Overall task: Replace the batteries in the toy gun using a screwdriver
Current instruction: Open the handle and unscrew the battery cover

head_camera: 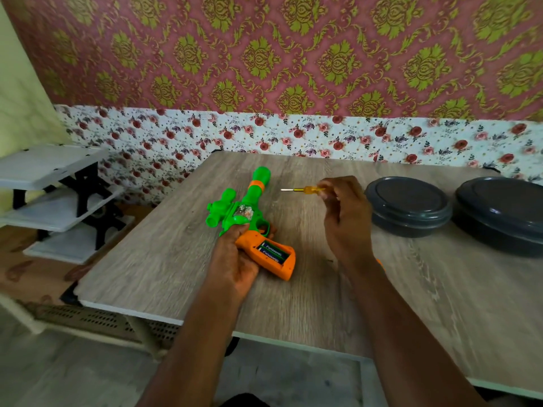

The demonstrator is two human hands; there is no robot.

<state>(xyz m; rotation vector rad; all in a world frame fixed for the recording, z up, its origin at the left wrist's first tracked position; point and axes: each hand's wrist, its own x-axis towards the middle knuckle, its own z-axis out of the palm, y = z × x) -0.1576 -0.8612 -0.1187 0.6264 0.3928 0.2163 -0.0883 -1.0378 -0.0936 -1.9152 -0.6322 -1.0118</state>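
A green and orange toy gun [245,205] lies on the wooden table [411,289], muzzle pointing away from me. My left hand [235,259] grips its orange handle, whose battery bay is uncovered and shows two dark Panasonic batteries [272,251]. My right hand [345,218] pinches the yellow handle of a small screwdriver [302,189], holding it above the table to the right of the gun with its metal tip pointing left. A sliver of orange [380,263] shows behind my right wrist; I cannot tell what it is.
Two dark grey round lidded containers stand at the right, one [410,205] close to my right hand and another [502,212] further right. A white and black shelf rack [58,195] stands left of the table. A patterned wall runs behind.
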